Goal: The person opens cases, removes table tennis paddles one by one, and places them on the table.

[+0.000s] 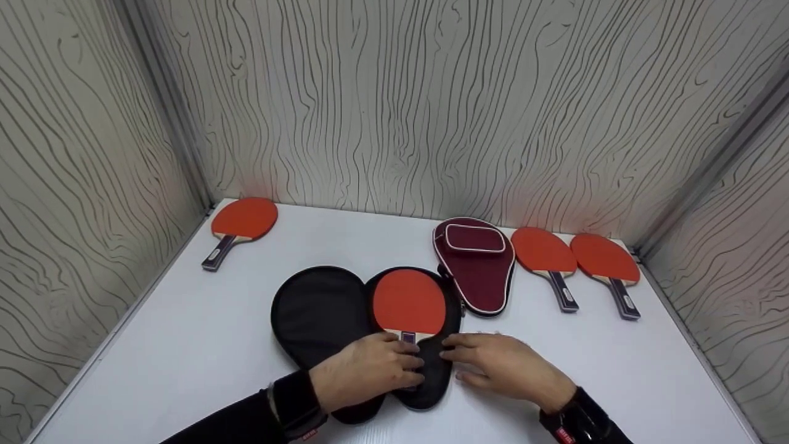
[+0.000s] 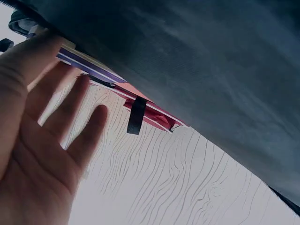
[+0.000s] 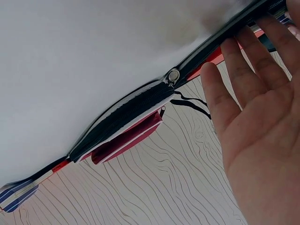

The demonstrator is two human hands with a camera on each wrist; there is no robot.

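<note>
A black paddle-shaped case [image 1: 320,311] lies unfolded on the white table, its two halves side by side. In the right half rests a table tennis paddle [image 1: 409,301], red face up, handle toward me. My left hand [image 1: 370,370] lies over that handle and hides most of it. The left wrist view shows the thumb by the handle's edge [image 2: 89,70] and the other fingers loosely extended. At the case's right rim is my right hand [image 1: 508,368], fingertips right at the edge. Its fingers are nearly straight beside the zippered edge [image 3: 206,49] in the right wrist view.
A maroon paddle case [image 1: 481,277] with white piping lies just behind the black one. Two red paddles, one nearer [image 1: 545,253] and one farther right [image 1: 607,259], lie beside it. Another paddle [image 1: 246,219] sits at the back left. Patterned walls [image 1: 394,111] enclose the table.
</note>
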